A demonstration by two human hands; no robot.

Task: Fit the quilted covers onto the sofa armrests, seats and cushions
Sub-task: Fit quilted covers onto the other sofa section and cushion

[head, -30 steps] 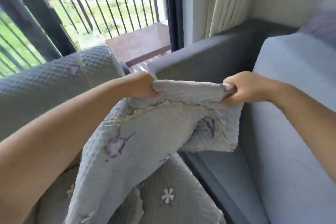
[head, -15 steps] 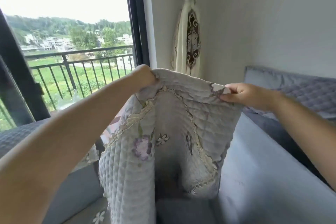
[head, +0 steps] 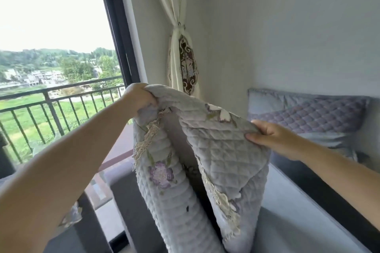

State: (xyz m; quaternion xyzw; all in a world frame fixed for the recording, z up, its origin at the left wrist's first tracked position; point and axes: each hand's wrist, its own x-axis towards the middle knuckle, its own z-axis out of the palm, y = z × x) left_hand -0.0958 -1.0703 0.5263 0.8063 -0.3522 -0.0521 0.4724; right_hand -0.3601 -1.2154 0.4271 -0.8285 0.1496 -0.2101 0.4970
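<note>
Both arms reach forward and up. The left hand (head: 138, 97) is clenched over the top edge of a pale grey quilted cover with lace trim and purple embroidered flowers (head: 218, 150), knuckles raised. The right hand (head: 273, 139) pinches the same edge lower down, thumb pressed on the near face, fingers behind. The cover hangs between them in two folds, held in the air above the grey sofa seat (head: 287, 217). Right of the cover, a purple quilted cushion (head: 320, 115) leans against the wall. Behind the cover hangs a tied cream curtain (head: 176, 47).
</note>
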